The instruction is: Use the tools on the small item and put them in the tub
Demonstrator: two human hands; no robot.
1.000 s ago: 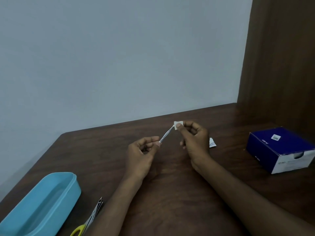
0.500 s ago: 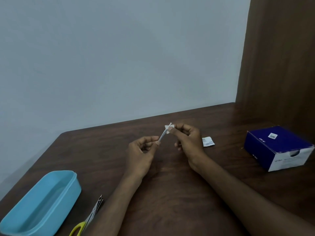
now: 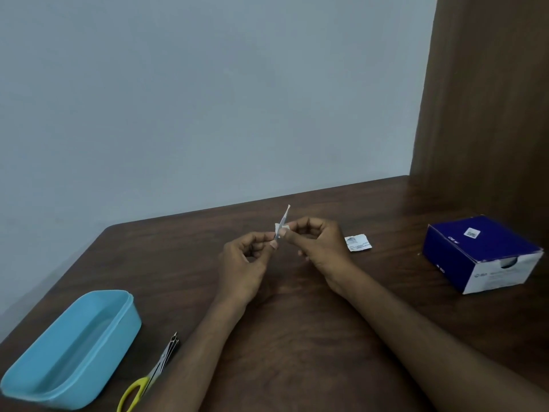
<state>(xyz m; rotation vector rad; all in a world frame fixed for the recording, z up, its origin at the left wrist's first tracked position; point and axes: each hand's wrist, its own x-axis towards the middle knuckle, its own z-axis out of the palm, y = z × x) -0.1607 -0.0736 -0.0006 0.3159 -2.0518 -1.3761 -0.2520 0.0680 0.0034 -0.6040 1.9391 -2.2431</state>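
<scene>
White and thin, a small strip [image 3: 282, 222] sits at the centre of the frame, held above the worktop [image 3: 297, 337] between both hands and tilted so its free tip points up and slightly right. The left hand [image 3: 242, 267] pinches the strip's lower end between thumb and forefinger, its other fingers curled loosely. The right hand [image 3: 319, 248] pinches a small white tab [image 3: 280, 228] low on the strip, also with thumb and forefinger. The two grips are almost touching.

Judging from how things lie, the work is partway through: a torn white wrapper piece [image 3: 358, 242] already lies on the wood just right of the right hand, so an opening step looks done, while the tab is still on the strip and in the fingers. Whether it is being peeled off or pressed on cannot be told.

Open wood lies all round the hands. A dark blue box [image 3: 481, 251] stands well apart at the right, near the brown panel [image 3: 490, 99]. At the lower left, a light blue tub [image 3: 74, 349] sits close to the worktop's left edge, with yellow-handled scissors [image 3: 148, 379] just beside it and partly hidden by the left forearm. The far edge meets the pale wall [image 3: 193, 99] not far beyond the fingertips.
</scene>
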